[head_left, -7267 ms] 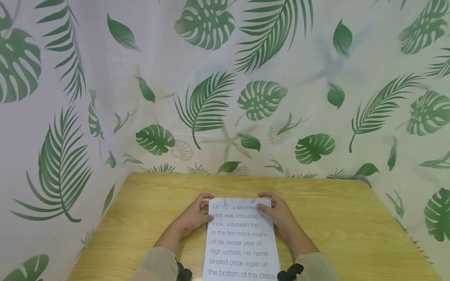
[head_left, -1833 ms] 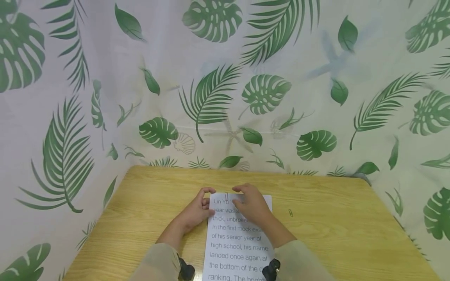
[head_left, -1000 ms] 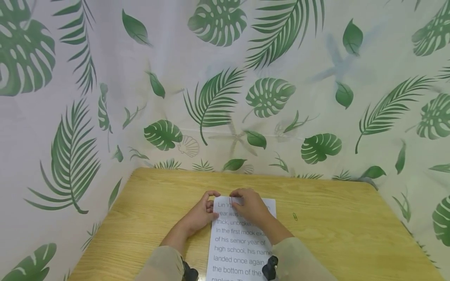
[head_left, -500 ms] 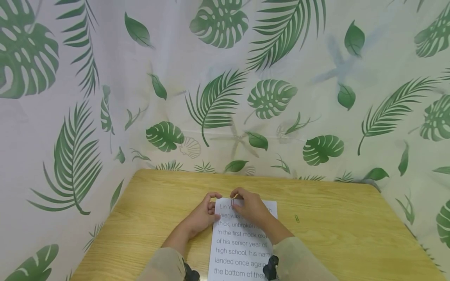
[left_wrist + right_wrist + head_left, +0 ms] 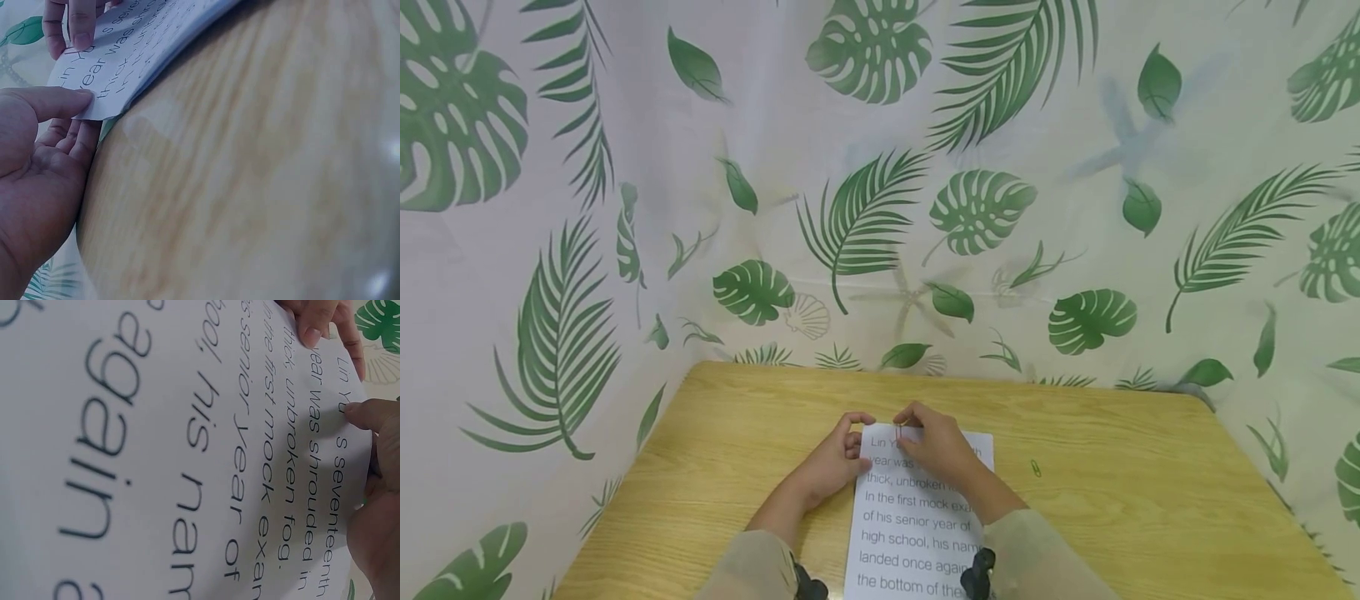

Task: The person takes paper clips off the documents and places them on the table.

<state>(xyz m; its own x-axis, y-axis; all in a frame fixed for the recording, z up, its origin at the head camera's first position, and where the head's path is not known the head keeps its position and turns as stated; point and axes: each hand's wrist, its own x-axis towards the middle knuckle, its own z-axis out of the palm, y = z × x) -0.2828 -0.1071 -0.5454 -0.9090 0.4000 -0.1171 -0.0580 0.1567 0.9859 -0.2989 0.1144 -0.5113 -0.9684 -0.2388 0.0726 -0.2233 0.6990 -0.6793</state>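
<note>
Two grips: with right hand (image 5: 938,443), nearer, pinching red paper clip (image 5: 898,432), left of palm on far edge of paper stack (image 5: 898,533), long axis square to edge; with left hand (image 5: 831,462), gripping stack's left side

The left hand (image 5: 827,462) grips the paper (image 5: 910,521) at left, the right hand (image 5: 937,447) at top by a reddish clip (image 5: 898,432); right of the paper lies a green clip (image 5: 1036,468).

left hand (image 5: 831,460): pinching, thumb (image 5: 65,102) on top | right hand (image 5: 937,442): pinching, fingers (image 5: 916,409) bent | left arm (image 5: 782,504), right arm (image 5: 997,493): both stretched forward
</note>
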